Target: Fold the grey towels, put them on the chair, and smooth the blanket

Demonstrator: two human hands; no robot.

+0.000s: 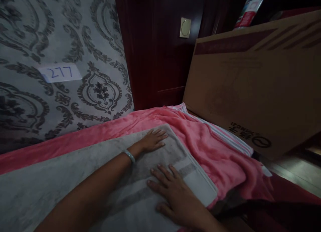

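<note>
A grey mat [198, 181], soft-looking with darker smudged bands, lies flat over a pink blanket [200, 141]. Near the mat's far corner, my left hand [152, 140] rests palm down with its fingers spread; a pale bracelet [129, 156] circles that wrist. Closer to me, my right hand [173, 195] is spread on the same mat, fingers pointing forward and left. Neither hand grips anything. The mat's bound right edge shows from the far corner down to the near right corner, while its left part runs out of view.
A large cardboard box [250, 81] leans at the right, with a plastic bottle [250, 11] behind its top edge. Patterned wallpaper [100, 88] bearing a paper label [61, 73] marked 277 stands at the left. Dark red wood panelling [157, 51] rises behind the blanket.
</note>
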